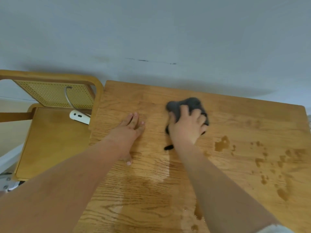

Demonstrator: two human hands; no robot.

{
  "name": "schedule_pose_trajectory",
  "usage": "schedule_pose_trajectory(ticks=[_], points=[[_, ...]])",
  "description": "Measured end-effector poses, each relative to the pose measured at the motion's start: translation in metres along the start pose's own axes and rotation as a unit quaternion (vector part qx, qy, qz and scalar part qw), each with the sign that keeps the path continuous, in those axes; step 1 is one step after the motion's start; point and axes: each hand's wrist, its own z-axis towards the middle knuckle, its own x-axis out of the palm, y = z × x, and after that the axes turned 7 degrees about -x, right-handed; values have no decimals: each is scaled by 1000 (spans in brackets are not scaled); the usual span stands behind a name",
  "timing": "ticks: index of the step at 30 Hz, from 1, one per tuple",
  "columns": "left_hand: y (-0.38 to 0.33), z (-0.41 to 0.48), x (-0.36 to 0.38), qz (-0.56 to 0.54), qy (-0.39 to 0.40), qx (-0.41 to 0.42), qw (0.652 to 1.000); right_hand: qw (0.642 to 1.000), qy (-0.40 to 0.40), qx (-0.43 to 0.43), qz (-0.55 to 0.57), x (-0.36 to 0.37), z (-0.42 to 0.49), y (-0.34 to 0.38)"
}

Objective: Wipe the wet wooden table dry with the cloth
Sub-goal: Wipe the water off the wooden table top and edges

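The light-brown wooden table (235, 115) is cut off at the frame's bottom and right. The left hand (130, 132) lies flat on it, fingers straight. The right hand (186, 126) curls over a bunched dark grey cloth (185, 103) on the table's far middle. The cloth is blurred and half hidden, with one tail pointing back toward the person. Dark water blotches (222, 144) lie to its right.

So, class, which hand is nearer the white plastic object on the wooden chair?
Left. The left hand lies flat, right of the white object; the right hand, gripping the dark grey cloth, is farther right.
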Motion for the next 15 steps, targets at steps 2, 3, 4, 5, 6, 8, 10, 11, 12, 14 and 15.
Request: schedule_pose_trajectory(ticks=[2, 3, 4, 5, 6, 8, 10, 11, 12, 14, 15], points=[[-1, 0, -1, 6, -1, -1, 1000, 985, 9, -172, -24, 8, -36, 4], [-2, -2, -1, 11, 1, 0, 1000, 966, 17, -255, -29, 8, -48, -4], [-2, -3, -2, 16, 4, 0, 1000, 946, 31, -320, -29, 6, -53, -15], [-3, -6, -4, 21, 9, 1, 1000, 927, 53, -371, -30, 0, -52, -29], [-5, -8, -8, 22, 16, -1, 1000, 908, 77, -409, -40, -7, -48, -43], [-10, -9, -21, 23, 34, -7, 999, 888, 120, -438, -76, -22, -36, -72], [-21, -6, -37, 16, 36, -20, 999, 902, 133, -400, -98, -35, -19, -94], [-29, -4, -44, -1, 23, -24, 999, 915, 132, -368, -99, -42, -11, -104], [-38, -2, -47, -24, 11, -28, 999, 927, 131, -337, -96, -47, -3, -112], [-57, 4, -45, -48, 13, -35, 998, 947, 127, -282, -90, -55, 18, -125], [-65, 7, -41, -45, 20, -43, 998, 954, 122, -259, -89, -58, 30, -131]])
